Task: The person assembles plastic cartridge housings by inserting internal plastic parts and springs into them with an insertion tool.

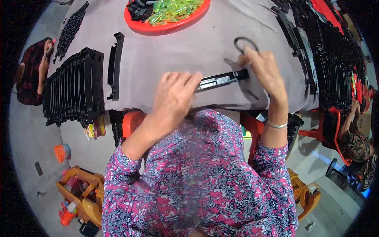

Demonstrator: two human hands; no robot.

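My left hand (175, 93) is closed over the near end of a long, narrow black plastic part (221, 80) lying on the cloth-covered table. Its other end points right, and a shiny grey strip runs along its channel. Above and to the right of that end, my right hand (265, 71) is closed on a thin black loop (245, 42), which rises past the fingers. Motion blurs this hand a little, and the lower part of what it holds is hidden. A similar black part (115, 66) lies alone to the left.
A red tray (158, 30) of yellow-green clear pieces and black parts sits at the far side. Black parts stand in a row (75, 85) at left, beyond them small black pieces (71, 31). More black parts (331, 51) crowd the right. Other people sit at both sides.
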